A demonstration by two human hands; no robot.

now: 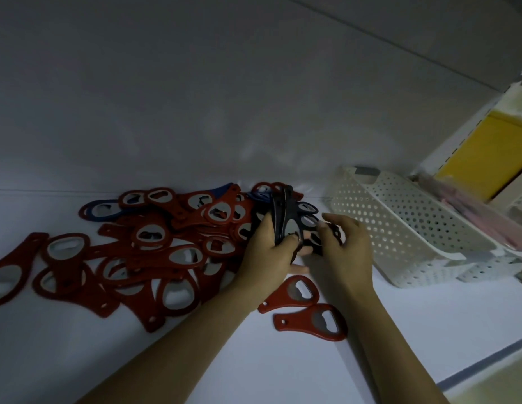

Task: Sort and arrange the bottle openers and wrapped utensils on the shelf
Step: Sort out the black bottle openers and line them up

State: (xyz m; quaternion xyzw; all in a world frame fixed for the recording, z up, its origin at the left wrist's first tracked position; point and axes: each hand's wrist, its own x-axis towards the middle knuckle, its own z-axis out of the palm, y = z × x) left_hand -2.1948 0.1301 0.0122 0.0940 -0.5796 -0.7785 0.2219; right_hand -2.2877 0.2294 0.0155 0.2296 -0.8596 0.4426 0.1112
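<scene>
Early days, it seems. A stack of black openers (285, 220) is gripped upright by the left hand (270, 253) at centre frame, with the right hand (348, 246) brought up against it, hold unclear. The red pile (154, 249) at left is left unsorted.

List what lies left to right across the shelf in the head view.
Pile of red openers → left hand gripping black openers → right hand → white perforated basket → yellow item.
</scene>
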